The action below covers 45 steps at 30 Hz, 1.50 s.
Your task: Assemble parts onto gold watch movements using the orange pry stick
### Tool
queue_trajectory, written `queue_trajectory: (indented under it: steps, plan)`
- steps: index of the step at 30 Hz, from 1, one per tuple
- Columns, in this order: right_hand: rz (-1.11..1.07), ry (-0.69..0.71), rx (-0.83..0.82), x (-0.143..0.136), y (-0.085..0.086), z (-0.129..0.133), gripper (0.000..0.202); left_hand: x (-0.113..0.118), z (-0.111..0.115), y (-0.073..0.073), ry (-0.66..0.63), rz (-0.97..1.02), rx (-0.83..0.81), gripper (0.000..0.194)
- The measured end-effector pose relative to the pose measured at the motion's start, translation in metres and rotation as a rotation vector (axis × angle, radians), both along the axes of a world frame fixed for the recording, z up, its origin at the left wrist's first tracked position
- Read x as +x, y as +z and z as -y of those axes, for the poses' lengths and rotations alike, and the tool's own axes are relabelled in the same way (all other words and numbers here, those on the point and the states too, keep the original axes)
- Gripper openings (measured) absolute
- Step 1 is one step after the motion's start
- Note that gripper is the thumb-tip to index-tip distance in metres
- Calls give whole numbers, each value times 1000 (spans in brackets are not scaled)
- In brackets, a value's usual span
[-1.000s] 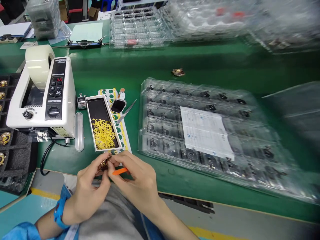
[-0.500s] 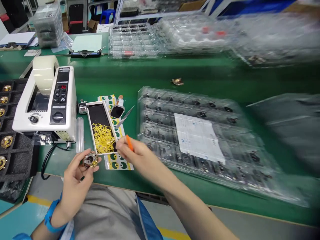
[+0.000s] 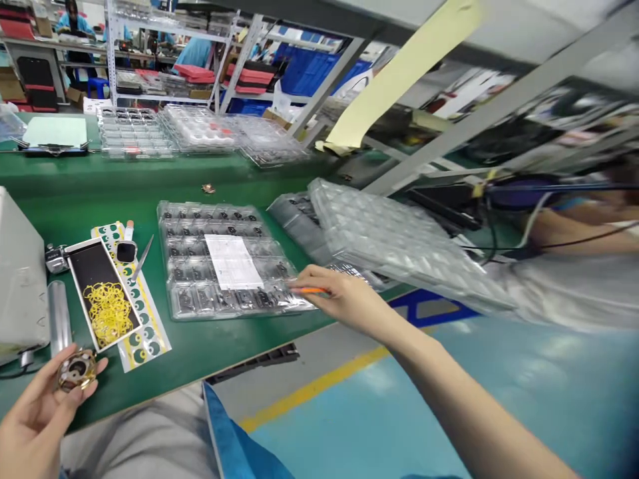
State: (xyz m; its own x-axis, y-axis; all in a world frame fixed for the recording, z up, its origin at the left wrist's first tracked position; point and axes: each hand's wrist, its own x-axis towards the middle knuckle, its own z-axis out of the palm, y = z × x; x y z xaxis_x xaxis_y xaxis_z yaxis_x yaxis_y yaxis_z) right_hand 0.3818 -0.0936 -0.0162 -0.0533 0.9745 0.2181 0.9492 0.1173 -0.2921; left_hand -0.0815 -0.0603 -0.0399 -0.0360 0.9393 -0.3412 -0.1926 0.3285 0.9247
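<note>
My left hand (image 3: 47, 412) grips a round gold-and-silver metal part (image 3: 77, 370) between thumb and fingers, above the bench's front edge. In my right hand (image 3: 337, 293) is a thin orange-handled tool (image 3: 312, 290); its tip is blurred. That hand is at the front right corner of a clear plastic tray (image 3: 172, 293) with small dark parts in its pockets and a white paper sheet (image 3: 233, 261) on top. Beyond my left hand stands a white-rimmed box (image 3: 80, 313) with yellow rings (image 3: 106, 313) inside. Whether the tool touches a part cannot be made out.
Pointed tweezers (image 3: 144, 256) and a smartwatch (image 3: 126, 251) lie on a sticker sheet (image 3: 144, 342) beside the box. A white machine (image 3: 20, 279) stands at left. More clear trays (image 3: 399, 233) lean at right, near another person's arm (image 3: 574, 233). A yellow strip (image 3: 399, 76) hangs overhead.
The view has swung right. My right hand has moved from beside the yellow-ring box to the tray's front right corner, still holding the orange tool. My left hand keeps the round metal part.
</note>
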Motion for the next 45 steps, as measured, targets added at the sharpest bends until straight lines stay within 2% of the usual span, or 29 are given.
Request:
queue_trajectory:
  steps: [5, 7, 10, 12, 14, 17, 20, 22, 24, 26, 28, 31, 32, 34, 39, 42, 45]
  plan:
    - [116, 117, -121, 8, -15, 1, 28, 13, 2, 7, -59, 17, 6, 49]
    - [145, 133, -120, 9, -19, 0, 27, 22, 5, 12, -52, 5, 18, 48]
    - [167, 133, -68, 1, -16, 4, 25, 33, 9, 15, -48, 5, 11, 46]
    - [130, 128, -8, -21, -9, 7, 24, 40, 9, 15, -83, 29, -1, 41]
    - [-14, 152, 51, -59, -3, 8, 22, 46, 7, 13, -158, 57, 11, 40]
    - [-320, 291, 73, -129, 6, 5, 20, 54, 3, 11, -326, 86, 72, 39]
    - [-410, 447, 54, -183, 11, -4, 26, 61, 1, 13, -455, 64, 109, 26]
    - [-341, 523, 46, -203, 12, -10, 34, 65, 1, 15, -453, 32, 114, 16]
    - [-248, 582, 50, -214, 11, -15, 45, 65, 2, 17, -391, 9, 120, 7]
    - [-242, 620, 75, -220, 8, -20, 52, 64, 4, 17, -329, 4, 126, 10]
    - [-378, 592, 92, -226, 4, -22, 46, 61, 6, 17, -260, 1, 132, 12]
    - [-723, 436, 60, -238, -1, -23, 14, 57, 8, 14, -158, 5, 157, 13]
    - [-820, 384, 33, -242, -2, -23, 10, 56, 9, 14, -141, 26, 169, 13]
    - [-958, 303, -15, -247, -3, -24, 18, 53, 11, 13, -150, 103, 191, 10]
    - [-1062, 173, -158, -245, 0, -31, 16, 45, 15, 14, -283, 267, 177, 33]
    - [-1089, 193, -297, -243, 1, -38, 15, 41, 18, 14, -330, 264, 177, 32]
    - [-1137, 226, -359, -244, 0, -42, 14, 40, 20, 15, -337, 216, 187, 32]
